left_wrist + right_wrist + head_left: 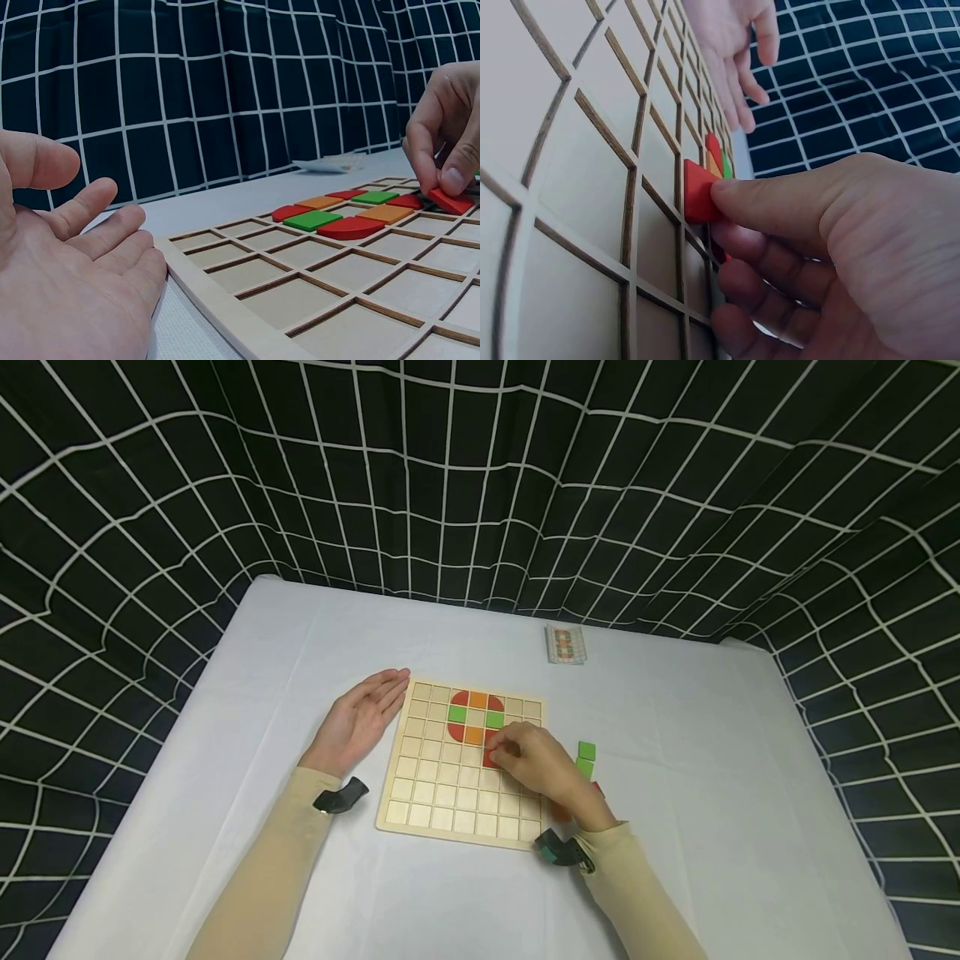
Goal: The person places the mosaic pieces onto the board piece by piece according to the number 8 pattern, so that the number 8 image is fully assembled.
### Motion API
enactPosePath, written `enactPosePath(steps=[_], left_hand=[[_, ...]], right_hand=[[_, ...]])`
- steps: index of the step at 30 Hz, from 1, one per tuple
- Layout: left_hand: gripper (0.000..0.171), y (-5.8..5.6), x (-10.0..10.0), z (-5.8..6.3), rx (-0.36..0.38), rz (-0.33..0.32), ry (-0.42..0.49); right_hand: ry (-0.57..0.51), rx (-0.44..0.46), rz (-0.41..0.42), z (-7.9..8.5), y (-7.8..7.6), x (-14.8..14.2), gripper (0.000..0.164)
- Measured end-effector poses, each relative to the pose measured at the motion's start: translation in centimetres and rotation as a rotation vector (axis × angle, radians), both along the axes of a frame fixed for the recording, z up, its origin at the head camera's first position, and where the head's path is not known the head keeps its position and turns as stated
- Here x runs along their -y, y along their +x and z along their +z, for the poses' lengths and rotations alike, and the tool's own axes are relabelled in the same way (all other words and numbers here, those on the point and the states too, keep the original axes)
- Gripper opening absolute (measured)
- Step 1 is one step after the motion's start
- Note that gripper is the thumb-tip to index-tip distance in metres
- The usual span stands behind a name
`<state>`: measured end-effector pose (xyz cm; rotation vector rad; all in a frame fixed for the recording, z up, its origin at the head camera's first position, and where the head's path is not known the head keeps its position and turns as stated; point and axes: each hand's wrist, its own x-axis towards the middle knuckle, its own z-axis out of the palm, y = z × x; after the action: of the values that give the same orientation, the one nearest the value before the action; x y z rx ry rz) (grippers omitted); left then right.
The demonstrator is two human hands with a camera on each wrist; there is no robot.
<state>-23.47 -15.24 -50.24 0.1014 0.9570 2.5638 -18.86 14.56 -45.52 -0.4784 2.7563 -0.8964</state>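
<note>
My right hand (536,762) is over the wooden grid board (420,768), pinching a red tile (699,193) between thumb and index finger. The tile stands slightly tilted, low at a cell just below a ring of coloured pieces. That ring has rounded red pieces (349,228), orange square tiles (478,700) and green square tiles (457,714) around one bare cell. Part of the ring's lower right is covered by my right fingers in the head view. Palm up with fingers extended, my left hand (356,722) rests beside the board's upper left edge and holds nothing.
To the right of the board lie green tiles (587,751), a red piece (597,788) and orange pieces (560,812), partly behind my right wrist. Pattern cards (566,646) lie near the table's back edge. A dark grid curtain (465,485) surrounds the white table (697,777).
</note>
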Motion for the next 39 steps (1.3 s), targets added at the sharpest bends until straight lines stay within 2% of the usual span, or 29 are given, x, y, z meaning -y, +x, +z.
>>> enactPosePath(steps=[25, 32, 39], left_hand=[[0.051, 0.14, -0.10, 0.36, -0.018, -0.003, -0.032], [0.052, 0.21, 0.10, 0.22, -0.027, -0.044, -0.054], [0.052, 0.33, 0.31, 0.31, -0.016, -0.084, -0.040]], right_hand=[[0.128, -0.044, -0.038, 0.16, 0.44, 0.71, 0.005], [0.131, -0.061, -0.040, -0.08, 0.58, 0.58, 0.005], [0.117, -0.063, -0.038, -0.03, 0.63, 0.39, 0.004]])
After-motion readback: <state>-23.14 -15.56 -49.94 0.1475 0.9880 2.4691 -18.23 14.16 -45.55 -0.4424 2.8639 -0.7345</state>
